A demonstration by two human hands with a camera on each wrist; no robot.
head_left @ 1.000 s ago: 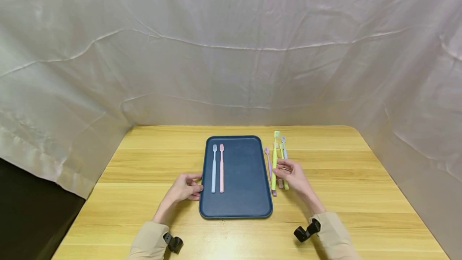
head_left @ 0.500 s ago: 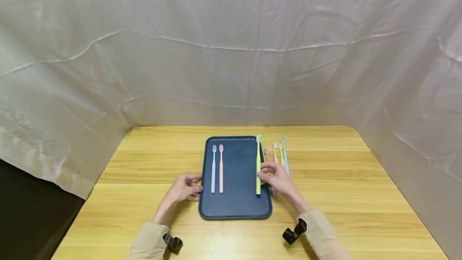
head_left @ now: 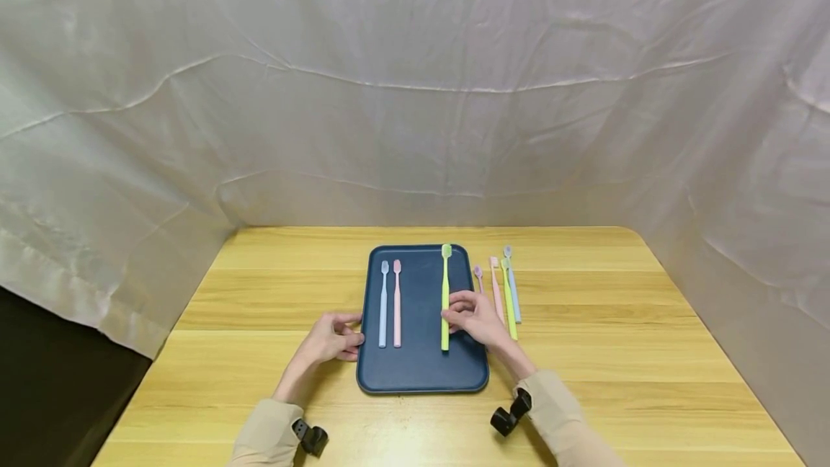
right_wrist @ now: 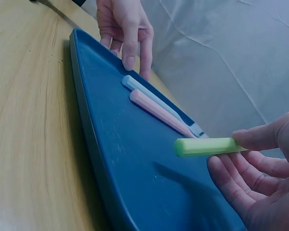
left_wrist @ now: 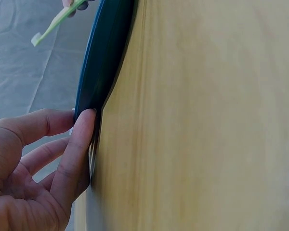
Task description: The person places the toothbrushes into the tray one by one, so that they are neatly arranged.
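Observation:
A yellow-green toothbrush (head_left: 445, 279) is pinched by my right hand (head_left: 476, 319) between thumb and fingers, bristle end pointing away. It is held over the right half of the dark blue tray (head_left: 421, 373), and in the right wrist view its shadow falls on the tray floor below the handle (right_wrist: 204, 147). My left hand (head_left: 333, 337) grips the tray's left rim, thumb and forefinger on the edge in the left wrist view. Inside the tray, a light blue toothbrush (head_left: 382, 312) and a pink toothbrush (head_left: 398, 312) lie side by side toward the left, heads at the far end.
Right of the tray, on the wooden table (head_left: 616, 352), lie a purple toothbrush (head_left: 478, 274) partly hidden by my right hand, a second pink toothbrush (head_left: 496, 290), another yellow-green toothbrush (head_left: 510, 305) and another blue toothbrush (head_left: 515, 298). A grey curtain (head_left: 415, 143) hangs behind the table.
My right hand has carried the yellow-green toothbrush left, from above the pile beside the tray to over the tray. The left hand stays at the rim.

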